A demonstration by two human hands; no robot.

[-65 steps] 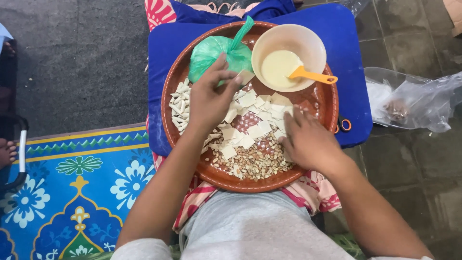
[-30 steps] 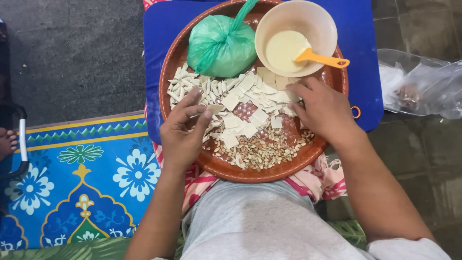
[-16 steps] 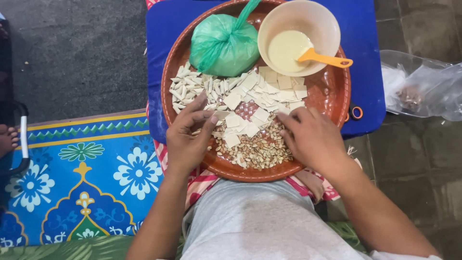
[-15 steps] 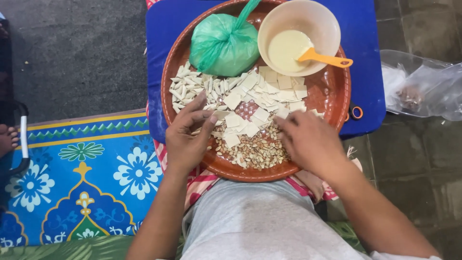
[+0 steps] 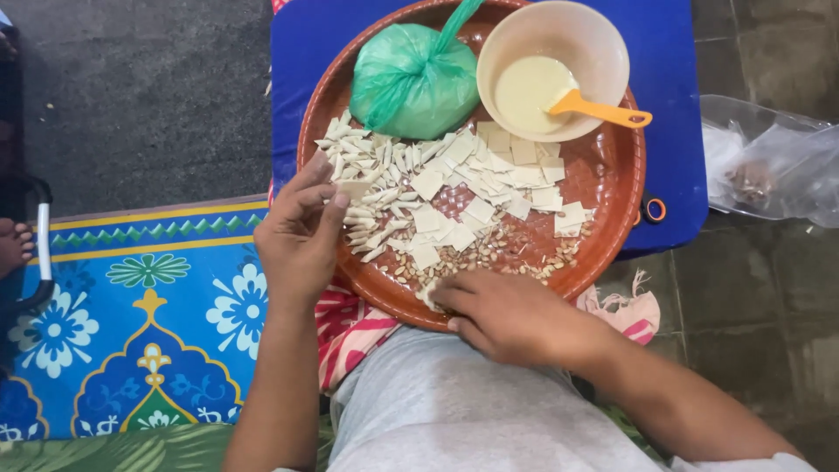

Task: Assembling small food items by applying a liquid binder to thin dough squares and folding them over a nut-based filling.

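A round brown tray [image 5: 612, 236] rests on a blue cushion [image 5: 301, 52] over my lap. It carries a tied green plastic bag [image 5: 411, 83], a cream bowl [image 5: 594, 44] of pale paste with an orange spoon [image 5: 603, 111], scattered white square wrappers [image 5: 489, 175], rolled white pieces [image 5: 367, 162] at the left and peanuts [image 5: 498, 249] near me. My left hand [image 5: 297, 236] is at the tray's left rim, pinching a white square wrapper [image 5: 354, 188]. My right hand [image 5: 507, 315] lies on the near rim, fingers closed on a small white piece [image 5: 428, 295].
A clear plastic bag [image 5: 773, 162] lies on the tiled floor at the right. An orange scissor handle [image 5: 653, 210] pokes out by the tray's right edge. A blue flowered mat [image 5: 131, 323] lies at the left, with another person's foot [image 5: 13, 246] on its far left edge.
Both hands have drawn back from the pile in the middle of the tray. The left went to the left rim with a wrapper, the right to the near rim with a piece.
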